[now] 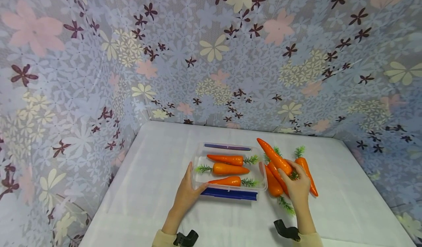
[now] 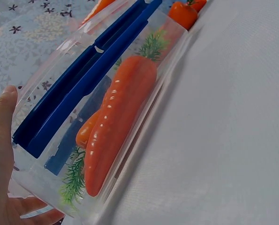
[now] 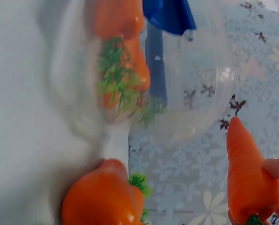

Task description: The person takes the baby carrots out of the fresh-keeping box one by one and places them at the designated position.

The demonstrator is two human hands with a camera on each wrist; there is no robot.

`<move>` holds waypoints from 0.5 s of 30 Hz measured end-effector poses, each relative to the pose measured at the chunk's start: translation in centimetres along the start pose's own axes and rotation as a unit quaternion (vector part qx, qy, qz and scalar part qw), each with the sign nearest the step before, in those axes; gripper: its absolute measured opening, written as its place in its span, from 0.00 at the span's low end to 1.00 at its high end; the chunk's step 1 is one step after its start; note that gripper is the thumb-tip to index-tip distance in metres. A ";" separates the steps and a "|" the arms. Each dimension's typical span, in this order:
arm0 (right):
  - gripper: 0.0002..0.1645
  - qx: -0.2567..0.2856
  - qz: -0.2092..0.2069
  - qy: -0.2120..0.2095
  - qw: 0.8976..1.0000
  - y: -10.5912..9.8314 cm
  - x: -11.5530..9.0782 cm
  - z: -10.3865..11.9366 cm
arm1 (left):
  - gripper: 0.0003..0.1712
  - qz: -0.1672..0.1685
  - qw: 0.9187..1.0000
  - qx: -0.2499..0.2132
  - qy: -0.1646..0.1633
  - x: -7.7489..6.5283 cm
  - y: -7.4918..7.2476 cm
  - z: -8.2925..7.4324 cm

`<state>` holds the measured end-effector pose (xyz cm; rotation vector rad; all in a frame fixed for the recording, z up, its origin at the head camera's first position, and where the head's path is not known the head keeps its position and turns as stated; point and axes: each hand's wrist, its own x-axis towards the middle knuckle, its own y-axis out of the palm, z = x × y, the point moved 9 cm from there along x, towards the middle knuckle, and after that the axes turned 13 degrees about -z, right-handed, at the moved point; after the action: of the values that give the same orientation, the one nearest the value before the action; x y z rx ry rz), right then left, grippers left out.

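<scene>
A clear plastic container point(image 1: 203, 159) with blue side clips stands on the table, three toy carrots lying inside it. My left hand point(image 1: 186, 189) grips its left end, thumb over the near corner. In the left wrist view a carrot point(image 2: 123, 117) shows through the clear wall beside the blue clip point(image 2: 83, 84). My right hand point(image 1: 299, 183) pinches an orange carrot point(image 1: 273, 154) near its leafy end, tip pointing up and left. The held carrot point(image 3: 247, 173) is raised just right of the container in the head view, above other carrots.
Below the right hand lie loose carrots point(image 1: 273, 183) close to the container's right wall. Another carrot point(image 1: 308, 175) lies farther right. The white-covered table point(image 1: 145, 173) meets a flowered cloth backdrop point(image 1: 178, 74) at its back edge.
</scene>
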<state>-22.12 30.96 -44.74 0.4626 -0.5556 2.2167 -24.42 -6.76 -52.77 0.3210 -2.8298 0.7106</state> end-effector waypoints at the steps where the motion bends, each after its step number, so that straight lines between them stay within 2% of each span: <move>1: 0.24 -0.002 -0.004 0.003 1.000 -0.2 0.1 -0.3 | 0.57 0.000 1.000 -0.001 0.000 0.0 0.0 0.0; 9: 0.24 0.009 -0.043 0.009 0.999 -1.8 0.5 -2.3 | 0.56 0.000 1.000 0.005 -0.002 -0.1 0.0 -0.1; 15: 0.22 -0.024 -0.076 0.008 0.997 -3.2 0.6 -3.6 | 0.56 -0.003 1.000 0.006 -0.003 0.0 0.0 -0.2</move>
<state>-20.59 35.17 -46.71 0.4473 -0.5461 2.0568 -24.35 -6.72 -52.61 0.3331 -2.8312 0.7273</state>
